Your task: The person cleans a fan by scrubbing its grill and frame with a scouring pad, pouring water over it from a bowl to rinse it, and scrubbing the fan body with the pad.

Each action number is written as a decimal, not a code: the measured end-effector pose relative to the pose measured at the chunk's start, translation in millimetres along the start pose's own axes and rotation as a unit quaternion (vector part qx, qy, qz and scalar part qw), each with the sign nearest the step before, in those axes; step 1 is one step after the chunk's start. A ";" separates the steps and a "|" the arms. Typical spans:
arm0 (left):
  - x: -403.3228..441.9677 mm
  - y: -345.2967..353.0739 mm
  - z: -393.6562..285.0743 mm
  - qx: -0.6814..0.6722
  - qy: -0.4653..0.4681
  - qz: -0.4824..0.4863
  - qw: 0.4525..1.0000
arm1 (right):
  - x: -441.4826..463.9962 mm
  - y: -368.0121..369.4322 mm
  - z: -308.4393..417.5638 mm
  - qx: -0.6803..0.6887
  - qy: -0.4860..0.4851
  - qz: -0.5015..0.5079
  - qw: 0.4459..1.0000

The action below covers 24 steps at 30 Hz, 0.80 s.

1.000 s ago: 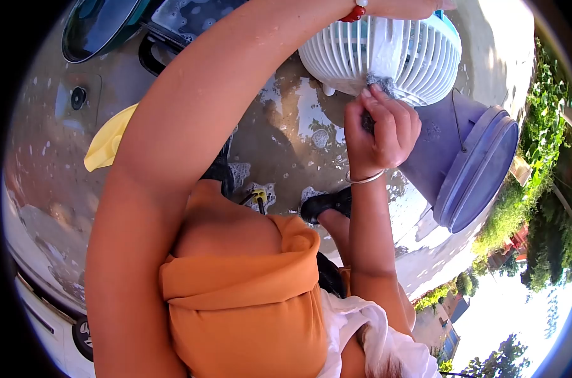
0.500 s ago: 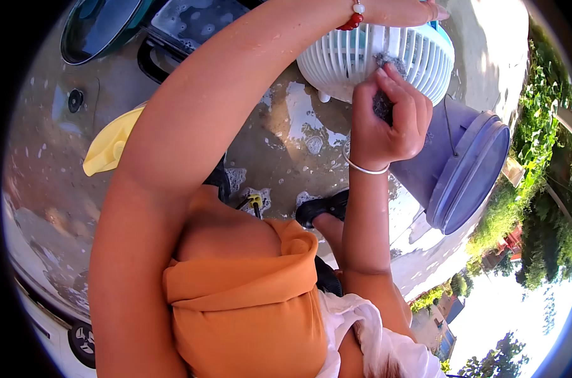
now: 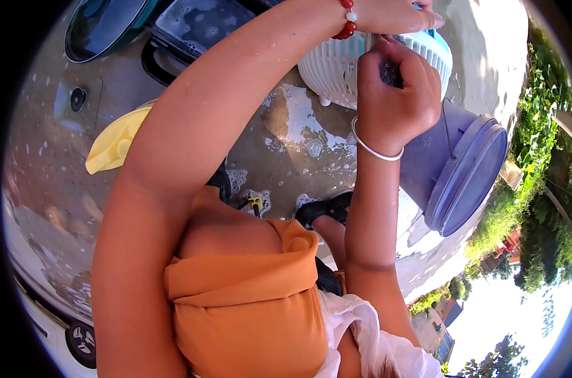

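A white slotted plastic basket (image 3: 333,69) with short feet and pale blue on its far side is at the top of the view. My left hand (image 3: 396,14), with a red and white bead bracelet above it, reaches over the basket and grips its upper edge; the fingers are partly cut off by the frame. Closed around a dark grey wire scouring pad (image 3: 390,73), my right hand (image 3: 407,94) is against the slats just below the left hand. A silver bangle is on the right wrist. My right hand hides part of the basket.
A lavender bucket (image 3: 418,154) is right of my right hand. Left of my left arm lie a yellow plastic piece (image 3: 114,142) and a black round knob (image 3: 77,99). A dark green basin (image 3: 106,28) and a black tray of soapy water (image 3: 188,25) are at the upper left. The concrete floor (image 3: 279,157) is wet.
My right hand has moved up along the slats with the scouring pad, closer to my left hand. The left hand has shifted slightly down and left, still on the basket.
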<state>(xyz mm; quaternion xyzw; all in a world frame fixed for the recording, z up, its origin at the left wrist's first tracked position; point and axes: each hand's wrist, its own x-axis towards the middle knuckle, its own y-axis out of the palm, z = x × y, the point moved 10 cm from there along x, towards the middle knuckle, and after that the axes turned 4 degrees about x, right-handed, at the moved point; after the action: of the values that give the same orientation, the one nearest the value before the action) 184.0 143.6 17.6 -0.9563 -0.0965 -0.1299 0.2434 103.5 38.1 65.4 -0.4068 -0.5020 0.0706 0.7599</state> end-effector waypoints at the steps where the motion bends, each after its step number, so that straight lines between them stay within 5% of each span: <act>1: -2.6 -2.4 0.4 -0.003 0.003 -0.013 1.000 | -8.7 -7.8 0.3 0.038 -0.005 -0.023 0.999; 10: -2.3 -0.4 -5.1 -0.001 0.019 -0.028 0.999 | -60.4 -33.8 -9.8 0.065 0.054 0.060 0.995; 20: -2.8 0.4 -10.1 0.086 0.020 -0.022 0.996 | -30.4 -22.2 -8.4 0.051 -0.044 -0.094 0.993; 24: -3.2 1.9 -11.7 0.126 0.030 -0.033 0.991 | -79.3 -34.0 -22.1 0.075 -0.027 0.044 0.996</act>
<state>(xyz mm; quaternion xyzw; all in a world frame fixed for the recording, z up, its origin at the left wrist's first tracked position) 179.0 135.8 25.7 -0.9098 -0.1363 -0.1536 0.3607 72.9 -37.3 29.2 -0.3682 -0.4973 0.1521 0.7707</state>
